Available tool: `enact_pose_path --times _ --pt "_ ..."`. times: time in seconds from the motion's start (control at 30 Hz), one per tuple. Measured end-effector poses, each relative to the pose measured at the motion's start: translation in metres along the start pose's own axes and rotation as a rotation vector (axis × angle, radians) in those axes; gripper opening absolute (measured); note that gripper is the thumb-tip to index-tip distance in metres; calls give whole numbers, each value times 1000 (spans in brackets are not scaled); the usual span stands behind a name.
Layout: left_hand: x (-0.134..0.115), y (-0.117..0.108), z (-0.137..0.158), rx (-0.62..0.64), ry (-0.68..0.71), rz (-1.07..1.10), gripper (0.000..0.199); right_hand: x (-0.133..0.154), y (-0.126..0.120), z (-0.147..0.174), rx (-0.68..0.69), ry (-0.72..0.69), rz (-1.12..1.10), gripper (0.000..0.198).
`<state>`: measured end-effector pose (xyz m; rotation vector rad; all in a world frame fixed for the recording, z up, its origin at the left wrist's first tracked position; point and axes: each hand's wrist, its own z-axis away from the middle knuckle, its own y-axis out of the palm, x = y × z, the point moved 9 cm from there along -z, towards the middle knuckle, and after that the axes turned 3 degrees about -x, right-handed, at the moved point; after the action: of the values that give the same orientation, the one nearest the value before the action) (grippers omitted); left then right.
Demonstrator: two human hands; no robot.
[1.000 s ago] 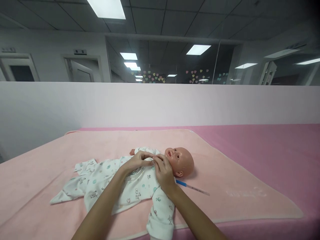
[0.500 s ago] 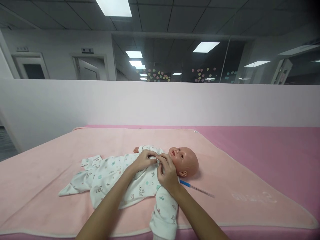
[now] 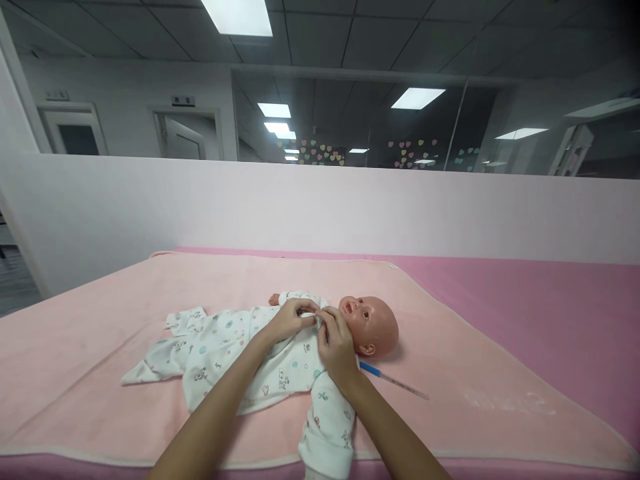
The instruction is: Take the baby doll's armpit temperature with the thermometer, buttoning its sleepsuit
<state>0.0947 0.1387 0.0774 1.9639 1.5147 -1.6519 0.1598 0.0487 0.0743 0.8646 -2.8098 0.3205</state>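
Observation:
A baby doll (image 3: 373,323) lies on its back, its head to the right. It wears a white onesie (image 3: 225,347) with small printed animals and dots. At the neck of the onesie, my left hand (image 3: 295,319) pinches the fabric with bent fingers. My right hand (image 3: 336,340) is closed on the collar just beside it, below the doll's chin. The fingertips of both hands nearly meet, and what lies between them is mostly hidden. Close to my right wrist lies a thermometer (image 3: 393,380) with a blue end.
A peach blanket (image 3: 475,347) covers much of a pink mat (image 3: 550,313). Behind them stands a low white wall (image 3: 320,207). Above it, a glass window (image 3: 370,120) carries heart stickers, and a door (image 3: 185,137) is at the left.
The view has shifted and tilted slightly. Both hands stay at the doll's collar, with only small finger movement; the doll and thermometer have not moved.

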Motion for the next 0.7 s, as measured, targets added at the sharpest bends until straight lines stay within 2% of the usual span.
enact_pose_path --times 0.23,0.5,0.7 --pt "-1 1 1 22 -19 -11 22 2 -1 -1 -14 -22 4 27" --pt "8 6 -3 57 -18 133 16 -1 -2 1 -22 -24 3 28" --pt "12 5 -4 44 -20 136 15 -2 -3 1 -37 -36 24 29"
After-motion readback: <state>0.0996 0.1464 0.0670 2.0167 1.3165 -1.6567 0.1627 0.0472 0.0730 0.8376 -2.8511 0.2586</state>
